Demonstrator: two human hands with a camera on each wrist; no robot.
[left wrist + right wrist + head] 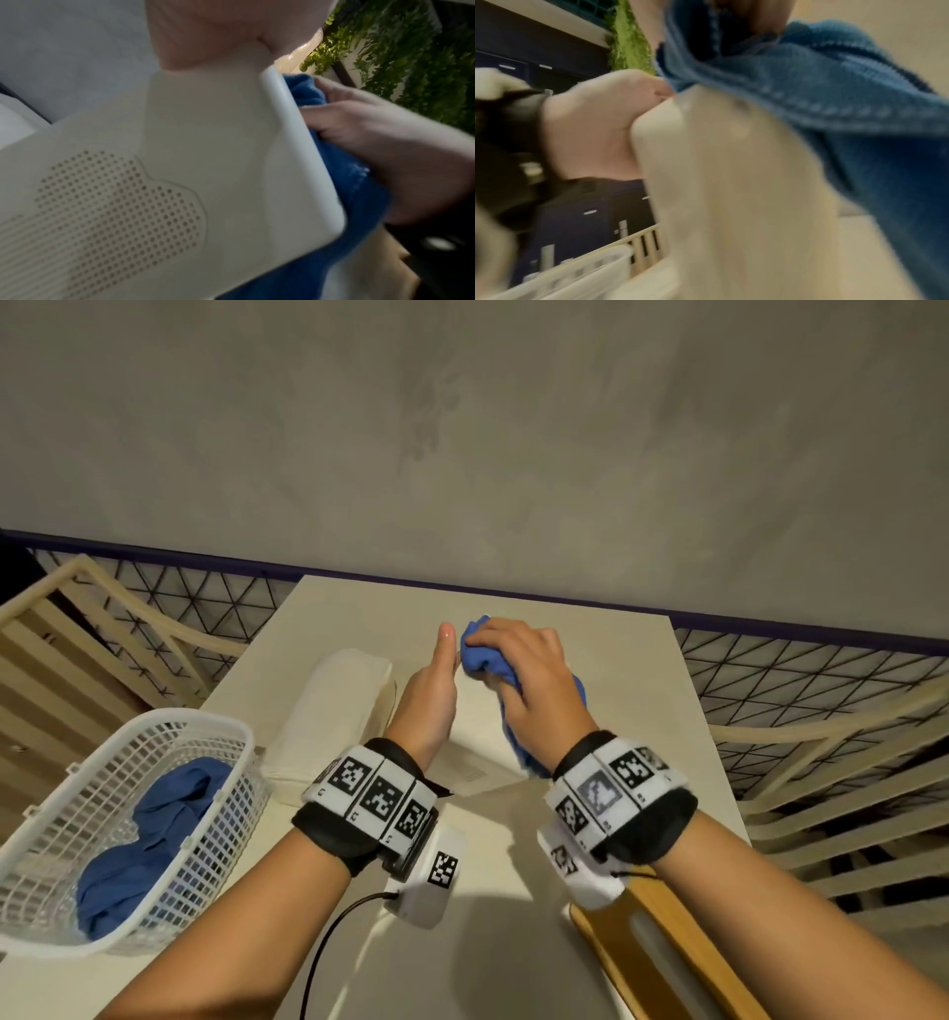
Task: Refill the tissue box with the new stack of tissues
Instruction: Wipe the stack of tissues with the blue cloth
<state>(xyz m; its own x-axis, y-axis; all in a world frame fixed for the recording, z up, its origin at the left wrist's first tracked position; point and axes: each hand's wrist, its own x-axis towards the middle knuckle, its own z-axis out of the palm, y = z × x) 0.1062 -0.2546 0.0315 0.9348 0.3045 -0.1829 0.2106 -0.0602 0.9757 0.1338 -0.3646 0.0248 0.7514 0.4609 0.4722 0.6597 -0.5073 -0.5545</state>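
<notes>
My left hand [429, 695] holds a white plastic tissue box [477, 742] tilted up off the table, thumb lying along its top edge. Its perforated face fills the left wrist view [180, 162]. My right hand [529, 680] grips a bunched blue cloth [480, 652] and presses it against the box's right side. The cloth [834, 101] drapes over the box [731, 182] in the right wrist view. A stack of white tissues [334, 711] lies on the table left of the box, apart from both hands.
A white mesh basket [215, 719] holding another blue cloth [149, 855] stands at the table's left edge. A wooden lid with a slot [662, 958] lies at the near right. The table [513, 942] backs onto a grey wall, with slatted chairs on both sides.
</notes>
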